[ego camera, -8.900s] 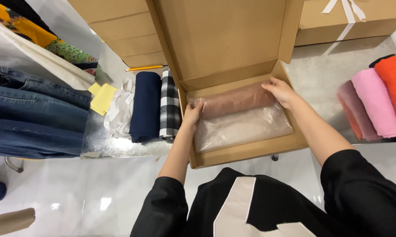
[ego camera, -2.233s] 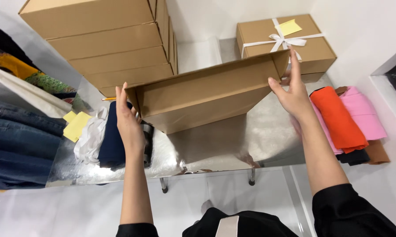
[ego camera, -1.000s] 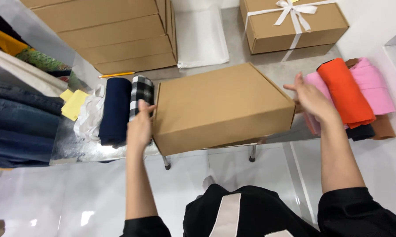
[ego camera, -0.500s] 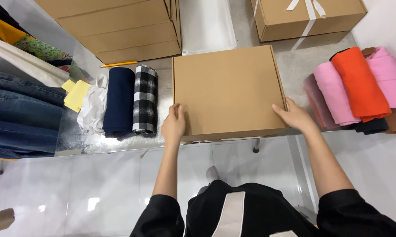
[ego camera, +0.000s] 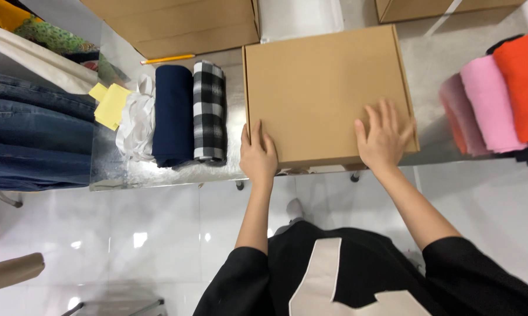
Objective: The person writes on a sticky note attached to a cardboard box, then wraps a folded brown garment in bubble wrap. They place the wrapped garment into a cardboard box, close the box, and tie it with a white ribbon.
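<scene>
A closed brown cardboard box (ego camera: 325,88) lies flat on the metal table (ego camera: 433,58). My left hand (ego camera: 258,155) rests against the box's near left corner, fingers on its top edge. My right hand (ego camera: 384,137) lies flat on the lid near the near right corner, fingers spread. Neither hand holds anything. What is inside the box is hidden by the lid.
Left of the box lie a rolled checked cloth (ego camera: 209,111) and a rolled navy cloth (ego camera: 172,114), then white plastic wrap, yellow sticky notes (ego camera: 110,104) and folded jeans (ego camera: 29,140). A pencil (ego camera: 167,58) and stacked cardboard boxes (ego camera: 182,23) sit behind. Pink and orange rolled garments (ego camera: 498,99) lie right.
The box was open with a wrapped garment inside; its lid has come down and it now lies shut. My right hand has slid from the box's edge onto the lid.
</scene>
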